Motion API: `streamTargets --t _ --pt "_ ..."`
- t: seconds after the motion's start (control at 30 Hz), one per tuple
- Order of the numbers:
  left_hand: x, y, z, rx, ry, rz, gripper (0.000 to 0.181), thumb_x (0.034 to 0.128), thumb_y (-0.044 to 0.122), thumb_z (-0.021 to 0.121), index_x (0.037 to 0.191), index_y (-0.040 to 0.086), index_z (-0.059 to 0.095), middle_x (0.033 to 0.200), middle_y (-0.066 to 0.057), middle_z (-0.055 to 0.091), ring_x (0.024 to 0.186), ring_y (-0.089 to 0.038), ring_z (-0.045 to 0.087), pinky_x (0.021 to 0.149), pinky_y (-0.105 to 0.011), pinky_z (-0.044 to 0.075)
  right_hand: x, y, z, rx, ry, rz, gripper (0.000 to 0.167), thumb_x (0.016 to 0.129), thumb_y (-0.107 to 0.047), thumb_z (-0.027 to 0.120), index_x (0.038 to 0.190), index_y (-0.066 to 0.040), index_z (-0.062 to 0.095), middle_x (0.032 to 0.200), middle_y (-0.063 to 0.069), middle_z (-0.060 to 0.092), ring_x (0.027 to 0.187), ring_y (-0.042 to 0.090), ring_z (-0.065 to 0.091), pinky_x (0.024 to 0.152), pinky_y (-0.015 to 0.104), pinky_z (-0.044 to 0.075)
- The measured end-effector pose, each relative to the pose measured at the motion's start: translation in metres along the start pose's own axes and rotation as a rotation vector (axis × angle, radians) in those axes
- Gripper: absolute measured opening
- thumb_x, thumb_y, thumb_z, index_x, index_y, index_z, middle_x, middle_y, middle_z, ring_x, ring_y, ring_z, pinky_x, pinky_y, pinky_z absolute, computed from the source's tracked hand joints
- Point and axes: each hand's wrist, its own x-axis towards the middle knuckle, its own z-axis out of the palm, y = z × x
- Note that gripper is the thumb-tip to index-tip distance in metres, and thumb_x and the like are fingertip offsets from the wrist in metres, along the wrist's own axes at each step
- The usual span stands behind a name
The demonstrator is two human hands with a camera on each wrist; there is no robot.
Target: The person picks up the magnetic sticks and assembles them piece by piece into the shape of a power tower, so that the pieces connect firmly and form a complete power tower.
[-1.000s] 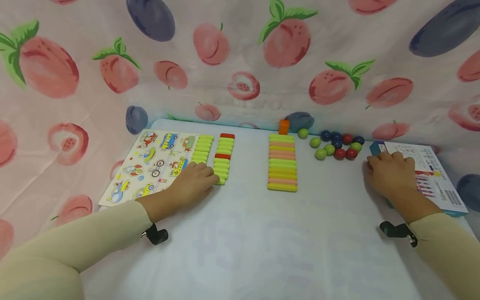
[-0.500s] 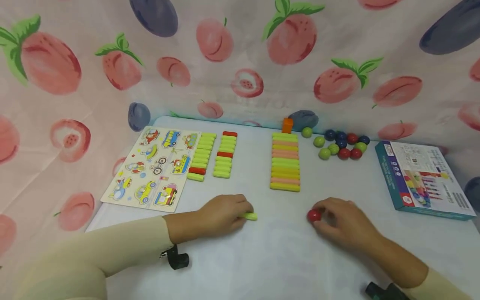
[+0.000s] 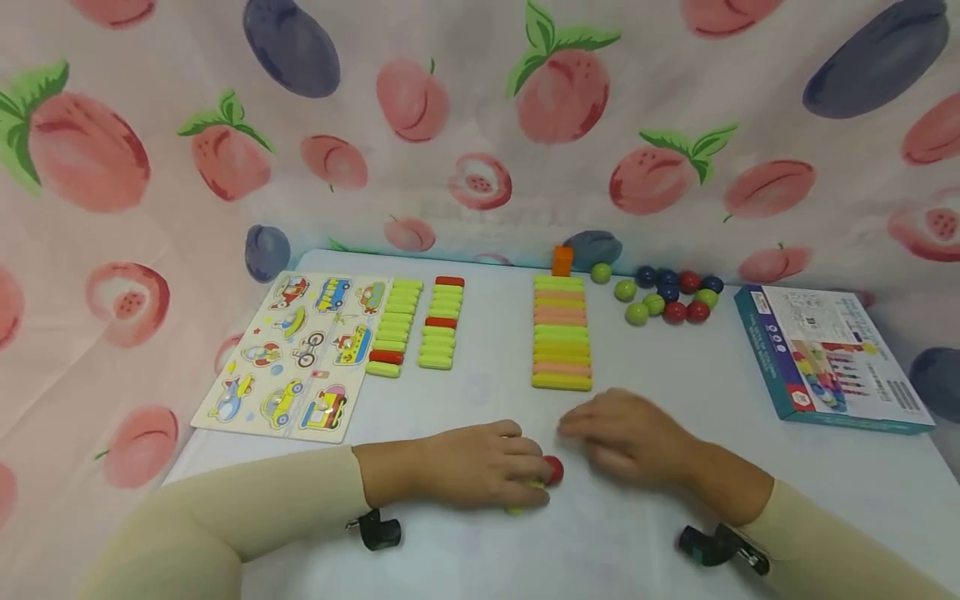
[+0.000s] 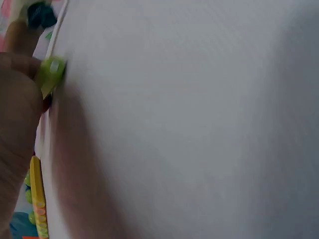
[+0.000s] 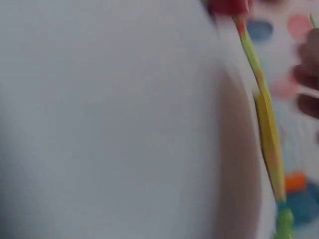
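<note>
In the head view my left hand [image 3: 476,467] pinches a lime green stick [image 4: 52,72] low over the front middle of the white table, its fingers covering most of it. A glossy red ball [image 3: 555,471] sits against the stick and those fingertips. To the right of the ball my right hand [image 3: 637,437], slightly blurred, is apart from it with fingers extended and nothing in them. The right wrist view shows the red ball [image 5: 229,6] blurred at its top edge.
Two columns of green and red sticks [image 3: 441,333] lie beside a vehicle picture board [image 3: 300,354]. A multicoloured stick column [image 3: 562,333] stands mid-table, an orange block [image 3: 562,261] behind it. Several coloured balls [image 3: 675,312] lie right of it, near a boxed set [image 3: 840,358].
My left hand took a green stick from the columns and carried it right and nearer. My right hand brought the red ball left to the stick, then let go and drew away.
</note>
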Motion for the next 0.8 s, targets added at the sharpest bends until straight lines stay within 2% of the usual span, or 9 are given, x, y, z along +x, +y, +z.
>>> streamTargets --t 0.03,0.1,0.17,0.23,0.33,0.47,0.53,0.7,0.8 --pt "-0.001 0.0 -0.001 0.066 -0.008 0.049 0.032 0.1086 0.028 0.063 0.14 0.03 0.067 0.148 0.004 0.056 0.141 -0.016 0.047 0.113 -0.036 0.04 0.001 0.011 -0.007 -0.102 0.054 0.018 0.046 0.088 -0.008 0.079 0.133 -0.013 0.074 0.127 -0.001 0.075 0.111 0.02 0.069 0.092 0.044 0.056" --pt "0.0 0.001 -0.002 0.142 -0.019 0.09 0.028 0.1104 0.03 0.061 0.138 0.032 0.067 0.153 0.005 0.054 0.15 -0.019 0.039 0.121 -0.043 0.033 0.005 0.034 -0.022 -0.296 0.111 0.194 0.048 0.087 -0.01 0.08 0.135 -0.01 0.072 0.133 0.007 0.072 0.118 0.03 0.064 0.097 0.052 0.053" --pt "0.002 0.002 -0.004 0.147 -0.022 0.065 0.023 0.111 0.036 0.059 0.132 0.031 0.069 0.145 0.008 0.059 0.146 -0.017 0.044 0.123 -0.046 0.03 0.01 0.057 -0.036 -0.472 0.005 0.414 0.054 0.093 -0.012 0.079 0.145 -0.01 0.064 0.144 0.013 0.065 0.128 0.039 0.056 0.102 0.06 0.047" --pt "0.005 0.003 -0.006 0.121 -0.025 -0.012 0.02 0.1086 0.04 0.061 0.123 0.03 0.07 0.127 0.011 0.067 0.13 -0.013 0.055 0.119 -0.042 0.035 0.012 0.075 -0.045 -0.584 -0.144 0.549 0.058 0.098 -0.013 0.077 0.152 -0.012 0.058 0.151 0.017 0.057 0.133 0.044 0.047 0.106 0.066 0.042" --pt "0.007 0.006 -0.006 -0.043 -0.027 -0.225 0.02 0.1022 0.045 0.068 0.107 0.026 0.069 0.09 0.016 0.064 0.089 -0.007 0.056 0.092 -0.029 0.043 0.009 0.089 -0.05 -0.625 -0.261 0.608 0.048 0.1 -0.014 0.075 0.147 -0.01 0.063 0.143 0.02 0.061 0.129 0.046 0.049 0.104 0.067 0.041" --pt "0.002 0.006 0.001 -0.345 0.031 -0.582 0.018 0.0944 0.039 0.079 0.094 0.024 0.07 0.072 0.019 0.054 0.067 0.0 0.048 0.068 -0.023 0.039 -0.004 0.069 -0.047 -0.457 -0.233 0.631 0.04 0.095 -0.023 0.08 0.131 -0.007 0.072 0.118 0.013 0.072 0.109 0.037 0.061 0.098 0.06 0.049" --pt "0.002 0.005 0.006 -0.435 0.076 -0.69 0.016 0.0929 0.036 0.082 0.095 0.023 0.072 0.071 0.02 0.055 0.064 0.002 0.049 0.064 -0.021 0.04 -0.014 0.044 -0.039 -0.293 -0.196 0.616 0.041 0.092 -0.026 0.083 0.128 -0.009 0.074 0.112 0.005 0.074 0.103 0.028 0.064 0.095 0.056 0.053" --pt "0.022 0.01 0.012 -0.482 0.15 -0.733 0.018 0.0925 0.037 0.083 0.099 0.022 0.076 0.073 0.021 0.056 0.065 0.004 0.049 0.062 -0.016 0.039 -0.025 -0.019 0.001 0.096 -0.111 0.531 0.044 0.092 -0.024 0.085 0.134 -0.021 0.072 0.123 -0.01 0.072 0.109 0.012 0.066 0.095 0.043 0.058" --pt "0.034 0.017 0.01 -0.469 0.175 -0.753 0.018 0.0923 0.039 0.083 0.096 0.023 0.075 0.068 0.022 0.052 0.061 0.005 0.047 0.058 -0.016 0.037 -0.019 -0.039 0.018 0.159 -0.075 0.513 0.044 0.092 -0.021 0.085 0.134 -0.023 0.071 0.125 -0.015 0.072 0.109 0.006 0.066 0.094 0.037 0.059"
